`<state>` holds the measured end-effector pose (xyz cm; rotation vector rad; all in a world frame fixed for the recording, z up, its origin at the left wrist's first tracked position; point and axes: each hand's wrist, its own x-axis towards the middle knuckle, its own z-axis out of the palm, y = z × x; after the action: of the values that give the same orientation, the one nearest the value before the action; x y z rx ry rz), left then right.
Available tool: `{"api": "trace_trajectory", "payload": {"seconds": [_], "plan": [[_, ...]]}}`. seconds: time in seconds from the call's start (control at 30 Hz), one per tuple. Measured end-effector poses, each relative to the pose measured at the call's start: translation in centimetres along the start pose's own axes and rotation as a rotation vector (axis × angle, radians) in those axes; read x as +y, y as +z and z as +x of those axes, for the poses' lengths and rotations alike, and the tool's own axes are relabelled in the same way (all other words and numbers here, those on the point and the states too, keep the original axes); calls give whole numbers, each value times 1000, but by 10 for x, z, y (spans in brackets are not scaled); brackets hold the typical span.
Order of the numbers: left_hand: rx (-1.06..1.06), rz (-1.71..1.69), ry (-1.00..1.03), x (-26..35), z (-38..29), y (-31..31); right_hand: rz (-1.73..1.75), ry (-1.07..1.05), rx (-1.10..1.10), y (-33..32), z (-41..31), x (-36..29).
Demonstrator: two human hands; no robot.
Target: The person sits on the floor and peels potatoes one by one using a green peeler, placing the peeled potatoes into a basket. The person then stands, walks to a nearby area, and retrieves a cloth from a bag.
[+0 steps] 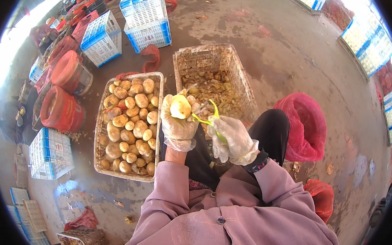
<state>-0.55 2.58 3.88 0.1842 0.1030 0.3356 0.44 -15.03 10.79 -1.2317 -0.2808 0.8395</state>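
Observation:
Both hands wear clear plastic gloves. My left hand [178, 130] holds a partly peeled potato [180, 107], pale yellow, at its fingertips. Just right of it, my right hand [232, 138] grips a yellow-green Y-shaped peeler [214, 111], its head turned toward the potato but apart from it. Left of my left hand, a dirty plastic crate [160, 120] is full of unpeeled potatoes [127, 137]. Beyond my hands, a second dirty crate [242, 75] holds peelings and small pale pieces [218, 90] at its bottom; my hands hide part of its near end.
A pink mesh sack [306, 129] stands open by my right knee, a red mesh bag [322, 197] nearer. White-and-blue crates [102, 37] and mesh-covered buckets [62, 109] stand at the left. People sit at the far left. The concrete floor [284, 53] has wet patches and scraps.

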Motion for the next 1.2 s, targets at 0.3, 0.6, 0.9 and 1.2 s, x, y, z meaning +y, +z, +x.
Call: {"api": "trace_trajectory", "payload": {"seconds": [0.3, 0.6, 0.9, 1.2], "plan": [[-17, 109, 72, -8, -1, -8, 59, 6, -77, 11, 24, 13], [-51, 143, 67, -15, -6, -2, 192, 1, -26, 11, -1, 40], [51, 3, 159, -7, 12, -11, 285, 127, 41, 7, -14, 64], [22, 224, 173, -17, 9, -13, 149, -43, 23, 12, 3, 30]]}}
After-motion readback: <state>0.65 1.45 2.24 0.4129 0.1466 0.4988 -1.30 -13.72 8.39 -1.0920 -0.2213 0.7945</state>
